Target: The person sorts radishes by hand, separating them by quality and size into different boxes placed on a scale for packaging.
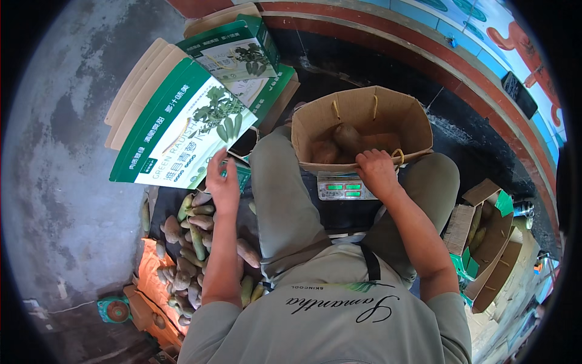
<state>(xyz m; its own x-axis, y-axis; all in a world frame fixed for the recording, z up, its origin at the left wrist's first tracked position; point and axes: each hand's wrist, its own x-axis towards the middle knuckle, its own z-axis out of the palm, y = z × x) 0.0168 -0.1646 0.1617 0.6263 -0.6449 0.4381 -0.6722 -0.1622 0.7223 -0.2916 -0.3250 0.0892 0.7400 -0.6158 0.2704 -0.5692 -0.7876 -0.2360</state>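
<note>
An open brown cardboard gift box [397, 115] with yellow cord handles stands between my knees, on or right behind a digital scale [347, 187] whose displays glow green. Inside lie several soil-covered radishes [348, 138]. My right hand [377, 171] has its fingers hooked over the box's near rim, beside a handle. To the left, my left hand [223, 182] is raised with fingers apart and holds nothing I can see. Its fingertips are at the lower edge of a green-and-white printed radish carton [182, 130]; whether they touch it I cannot tell.
More printed cartons [233, 57] lean behind that one. Several loose radishes [197, 239] are heaped by my left leg, partly on an orange sheet [151, 267]. An opened carton with radishes [494, 242] stands at right. A dark flat device [519, 95] lies at the far right.
</note>
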